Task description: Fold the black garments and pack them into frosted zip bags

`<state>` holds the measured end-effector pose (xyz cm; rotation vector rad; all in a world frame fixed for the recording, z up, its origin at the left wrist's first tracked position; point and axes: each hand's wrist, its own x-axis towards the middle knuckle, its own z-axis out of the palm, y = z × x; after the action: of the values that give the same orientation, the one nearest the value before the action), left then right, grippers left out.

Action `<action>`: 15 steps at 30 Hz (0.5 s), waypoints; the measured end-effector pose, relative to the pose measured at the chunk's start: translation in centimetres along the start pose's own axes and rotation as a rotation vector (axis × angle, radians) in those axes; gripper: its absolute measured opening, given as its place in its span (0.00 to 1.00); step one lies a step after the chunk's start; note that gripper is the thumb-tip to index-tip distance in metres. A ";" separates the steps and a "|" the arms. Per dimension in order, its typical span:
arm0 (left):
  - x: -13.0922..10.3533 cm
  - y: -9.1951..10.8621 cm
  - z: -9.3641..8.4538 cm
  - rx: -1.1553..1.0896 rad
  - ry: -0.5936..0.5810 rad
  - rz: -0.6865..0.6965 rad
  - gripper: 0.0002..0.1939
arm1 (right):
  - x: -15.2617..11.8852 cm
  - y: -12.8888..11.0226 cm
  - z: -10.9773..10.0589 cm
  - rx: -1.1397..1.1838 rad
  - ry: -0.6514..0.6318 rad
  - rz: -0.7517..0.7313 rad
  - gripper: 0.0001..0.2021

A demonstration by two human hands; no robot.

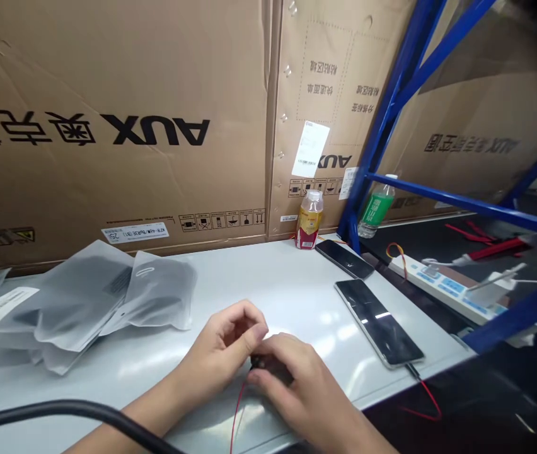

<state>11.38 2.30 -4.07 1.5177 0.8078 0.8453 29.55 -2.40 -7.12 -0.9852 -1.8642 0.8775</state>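
Both of my hands meet over the front of the white tabletop. My right hand is closed round a small black piece, mostly hidden by the fingers. From that piece a thin red cable runs down out of view at the bottom. My left hand touches the right one, its thumb and fingers curled together in a pinch. What lies between the left fingertips, if anything, is hidden.
Frosted plastic bags lie to the left. A phone with a plugged-in cable, a second phone and a bottle are at right. Beyond stand a blue frame, a power strip and cartons. A black cable crosses in front.
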 end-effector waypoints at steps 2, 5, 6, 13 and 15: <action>-0.1 0.2 0.1 0.229 0.064 0.072 0.17 | -0.2 0.4 0.0 0.017 0.125 -0.008 0.08; -0.3 0.7 0.0 0.369 0.031 0.043 0.15 | -0.4 1.0 0.1 0.103 0.250 0.025 0.09; -0.3 1.0 0.0 0.381 -0.012 0.017 0.14 | -0.5 1.2 0.1 0.113 0.272 0.042 0.07; -1.4 4.2 -1.0 0.596 -0.170 0.038 0.12 | -0.7 0.7 0.1 0.031 0.264 -0.017 0.04; -3.0 4.6 -2.3 0.762 -0.049 0.124 0.11 | -0.8 0.4 -0.1 0.018 0.209 -0.023 0.07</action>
<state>8.05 0.44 0.43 2.2629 1.0753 0.6050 30.06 -2.86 -7.66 -1.0023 -1.6851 0.7468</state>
